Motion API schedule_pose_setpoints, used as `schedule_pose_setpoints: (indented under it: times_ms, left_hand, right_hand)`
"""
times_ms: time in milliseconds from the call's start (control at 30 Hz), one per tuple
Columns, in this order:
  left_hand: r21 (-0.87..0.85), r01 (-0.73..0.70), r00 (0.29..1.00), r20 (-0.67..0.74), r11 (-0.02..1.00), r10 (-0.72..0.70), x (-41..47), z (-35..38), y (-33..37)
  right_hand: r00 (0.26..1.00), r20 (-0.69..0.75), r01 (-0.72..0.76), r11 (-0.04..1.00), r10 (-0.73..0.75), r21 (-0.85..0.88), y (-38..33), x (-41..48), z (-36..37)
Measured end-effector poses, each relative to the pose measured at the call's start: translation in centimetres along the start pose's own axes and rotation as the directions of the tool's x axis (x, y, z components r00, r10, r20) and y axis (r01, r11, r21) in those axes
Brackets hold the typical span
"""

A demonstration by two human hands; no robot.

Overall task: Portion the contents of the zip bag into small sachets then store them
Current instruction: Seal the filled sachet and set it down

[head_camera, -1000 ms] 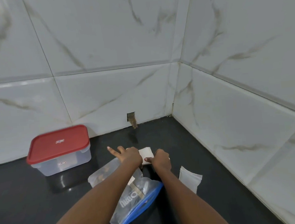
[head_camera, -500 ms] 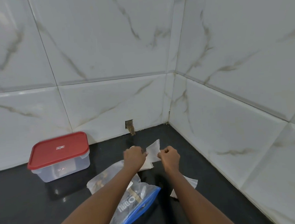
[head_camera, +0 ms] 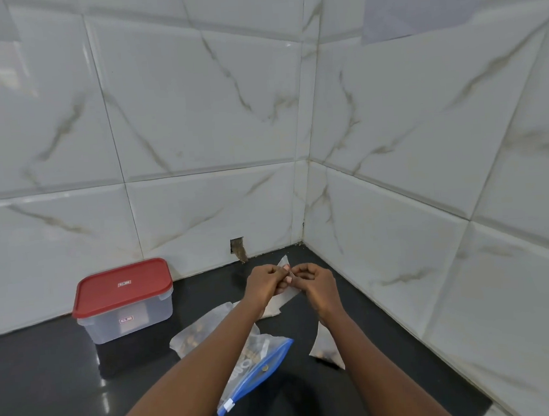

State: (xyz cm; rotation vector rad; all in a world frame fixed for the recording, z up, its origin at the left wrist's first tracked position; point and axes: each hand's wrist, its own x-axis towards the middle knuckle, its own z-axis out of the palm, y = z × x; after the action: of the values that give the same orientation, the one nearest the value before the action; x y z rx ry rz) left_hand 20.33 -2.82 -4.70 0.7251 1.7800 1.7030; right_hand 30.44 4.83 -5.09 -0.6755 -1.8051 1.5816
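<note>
Thin, limp plastic makes the sachet (head_camera: pixel 285 298) light and slippery. The left hand (head_camera: pixel 264 282) and right hand (head_camera: pixel 316 281) pinch its top edge above the counter (head_camera: pixel 51 389), near the corner. Holding it by the mouth's two lips looks best.

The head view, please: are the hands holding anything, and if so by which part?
Both the left hand and right hand pinch one small sachet, fingertips meeting on its edge just below its top corner.

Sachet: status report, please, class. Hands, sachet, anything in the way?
Left hand and right hand both pinch the sachet, held above the counter. Zip bag lies on the counter. Box shut. Nothing in the way.
</note>
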Motion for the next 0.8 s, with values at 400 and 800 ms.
schedule_pose_setpoints:
  times_ms: [400, 800]
  left_hand:
    - [0.056, -0.065, 0.998, -0.01, 0.996, 0.066, -1.3, 0.5, 1.0]
    - [0.134, -0.13, 0.991, -0.021, 0.982, 0.134, -1.9, 1.4, 0.7]
  right_hand:
    - [1.0, -0.003, 0.027, 0.999, -0.027, 0.022, -1.4, -2.0, -0.5]
    - [0.995, -0.1, 0.009, 1.0, -0.009, -0.002, -1.4, -2.3, -0.9]
